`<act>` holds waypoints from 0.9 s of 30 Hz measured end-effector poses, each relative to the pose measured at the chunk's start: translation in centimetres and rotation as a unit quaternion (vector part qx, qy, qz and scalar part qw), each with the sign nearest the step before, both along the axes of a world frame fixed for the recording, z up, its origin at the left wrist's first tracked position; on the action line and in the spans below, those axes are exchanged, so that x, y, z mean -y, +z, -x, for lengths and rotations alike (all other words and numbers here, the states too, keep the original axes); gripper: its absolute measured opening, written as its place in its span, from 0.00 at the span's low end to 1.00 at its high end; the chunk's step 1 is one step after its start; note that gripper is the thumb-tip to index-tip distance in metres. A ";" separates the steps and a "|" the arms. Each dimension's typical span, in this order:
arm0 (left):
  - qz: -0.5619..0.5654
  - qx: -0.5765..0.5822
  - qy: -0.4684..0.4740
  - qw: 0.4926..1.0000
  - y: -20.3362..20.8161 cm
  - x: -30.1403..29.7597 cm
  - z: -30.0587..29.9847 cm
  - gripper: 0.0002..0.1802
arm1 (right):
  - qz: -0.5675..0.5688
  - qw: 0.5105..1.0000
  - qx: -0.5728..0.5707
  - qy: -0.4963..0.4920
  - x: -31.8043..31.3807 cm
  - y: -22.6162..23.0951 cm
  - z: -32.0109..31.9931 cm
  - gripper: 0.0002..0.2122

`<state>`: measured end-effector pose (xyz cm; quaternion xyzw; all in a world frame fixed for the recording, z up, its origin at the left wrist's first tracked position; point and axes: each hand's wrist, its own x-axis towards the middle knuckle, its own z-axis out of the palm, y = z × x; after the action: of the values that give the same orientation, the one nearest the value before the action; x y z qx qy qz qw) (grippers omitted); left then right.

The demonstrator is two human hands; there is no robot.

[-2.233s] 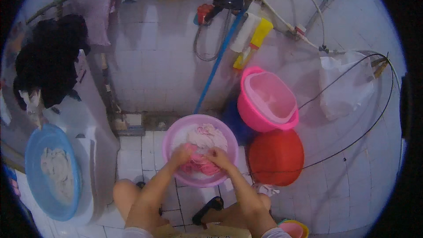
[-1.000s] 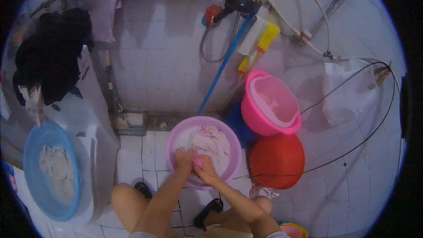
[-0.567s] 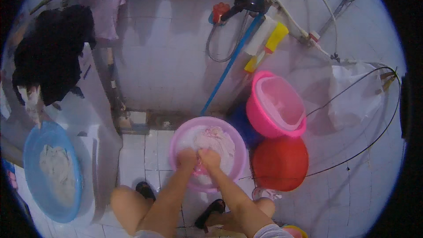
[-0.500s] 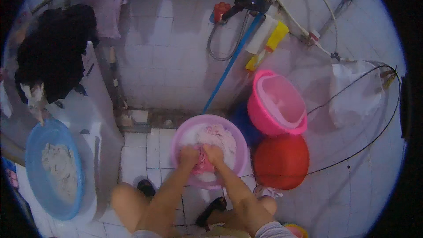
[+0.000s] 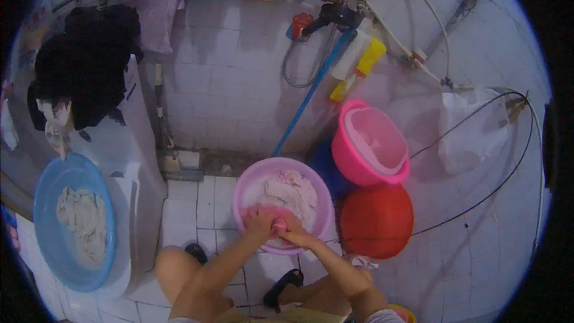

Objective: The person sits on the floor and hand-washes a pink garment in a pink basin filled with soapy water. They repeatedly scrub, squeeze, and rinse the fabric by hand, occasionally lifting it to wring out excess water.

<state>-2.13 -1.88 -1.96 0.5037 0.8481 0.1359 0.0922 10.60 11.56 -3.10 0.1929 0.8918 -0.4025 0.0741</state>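
Observation:
A round pink-purple basin [image 5: 326,194] stands on the tiled floor before me, with whitish suds inside. Both my hands are low in it, close together. My left hand [image 5: 259,221] is closed on a bright pink cloth [image 5: 278,227], its knuckles upward. My right hand [image 5: 293,230] grips the same cloth from the other side, and a bunched bit of it shows between the two hands. Behind them lies a heap of pale pink wet laundry [image 5: 296,192], touched by neither hand. My fingertips are partly hidden by the cloth.
At left a blue basin [image 5: 40,221] with greyish-white laundry rests by a white machine [image 5: 143,203] under black clothing [image 5: 84,72]. On the right are a bright pink basin [image 5: 341,155] and a red basin [image 5: 376,221]. A blue pole [image 5: 311,93] leans against the wall.
My hands have moved slightly nearer to me and turned, bunching the pink cloth between them. The whole view has shifted a little.

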 end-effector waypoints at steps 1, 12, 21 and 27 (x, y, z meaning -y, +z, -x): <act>-0.018 -0.043 0.006 0.999 -0.9 0.0 -0.5 0.35 | -0.032 0.998 0.054 -0.027 1.4 0.7 0.3 0.31; -0.004 0.144 0.024 0.989 -3.8 -2.9 3.1 0.36 | -0.176 0.981 0.043 0.063 0.8 1.6 3.5 0.23; 0.011 0.210 0.057 0.976 -3.2 -4.8 4.7 0.21 | 0.272 0.944 -0.058 -0.180 -5.1 -5.4 0.8 0.15; -0.257 0.139 -0.082 0.953 4.1 -2.1 3.1 0.17 | 0.257 0.891 -0.199 -0.317 -2.1 2.9 1.3 0.20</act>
<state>-5.19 0.22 2.11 0.5539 0.7192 0.4102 0.0878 9.34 13.62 -0.24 0.3554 0.6449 -0.6494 -0.1898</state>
